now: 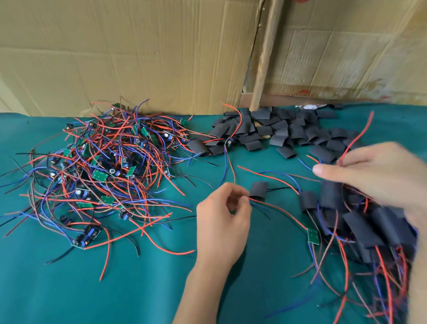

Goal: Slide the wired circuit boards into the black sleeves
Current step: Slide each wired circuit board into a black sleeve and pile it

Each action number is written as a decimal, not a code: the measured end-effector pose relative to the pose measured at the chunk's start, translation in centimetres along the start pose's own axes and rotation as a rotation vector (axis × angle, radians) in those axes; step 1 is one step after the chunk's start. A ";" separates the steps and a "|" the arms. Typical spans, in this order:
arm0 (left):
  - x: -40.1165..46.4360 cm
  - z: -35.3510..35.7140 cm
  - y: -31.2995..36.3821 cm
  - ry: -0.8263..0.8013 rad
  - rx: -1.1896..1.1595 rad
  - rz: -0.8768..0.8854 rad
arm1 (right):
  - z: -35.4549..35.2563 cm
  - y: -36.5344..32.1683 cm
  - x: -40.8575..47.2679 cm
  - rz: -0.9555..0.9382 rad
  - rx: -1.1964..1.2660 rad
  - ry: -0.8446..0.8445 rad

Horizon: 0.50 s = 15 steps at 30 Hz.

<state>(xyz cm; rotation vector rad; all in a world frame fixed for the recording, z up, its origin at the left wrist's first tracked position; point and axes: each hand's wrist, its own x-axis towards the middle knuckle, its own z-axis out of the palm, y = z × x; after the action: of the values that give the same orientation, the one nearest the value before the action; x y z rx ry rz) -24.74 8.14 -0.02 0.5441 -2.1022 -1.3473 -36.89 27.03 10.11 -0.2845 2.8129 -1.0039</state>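
Sprawling across the left of the teal cloth-covered bench (pixel 64 304) is a tangled heap of small green circuit boards with red, blue and black wires (pixel 99 169). Right of it, toward the back, lies a loose pile of short flat black sleeves (pixel 281 127), with tan corrugated cardboard sheets (pixel 119 46) standing behind the bench.

Near the middle, the left hand (pixel 223 225) has its fingers curled and pinches a bunch of thin wires (red and blue among them) that run out of one black sleeve (pixel 258 190) lying just beside the fingertips. A bare green board (pixel 313 235) lies further right on the cloth, its red wire trailing back toward that hand.

The right hand (pixel 379 181), blurred, hovers over a heap of sleeved boards with wires (pixel 367 226); its thumb sticks out to the left, and its fingers seem to pinch a long red wire (pixel 360 136) that rises up and away from it.
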 end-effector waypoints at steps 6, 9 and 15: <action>0.0 0.3 -0.3 0.048 0.027 0.019 | 1.6 -3.9 -0.5 -0.242 0.073 0.365; 0.1 0.4 -0.6 0.074 0.072 0.053 | 5.7 -5.4 -0.3 -0.295 0.001 0.065; 0.3 0.4 -0.6 0.097 0.086 0.046 | 11.7 -4.7 0.6 -0.284 -0.295 -0.150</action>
<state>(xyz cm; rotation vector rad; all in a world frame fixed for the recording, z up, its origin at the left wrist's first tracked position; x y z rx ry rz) -25.15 7.97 -0.67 0.5815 -2.0880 -1.1863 -34.53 16.19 4.05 -0.7768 2.8252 -0.5745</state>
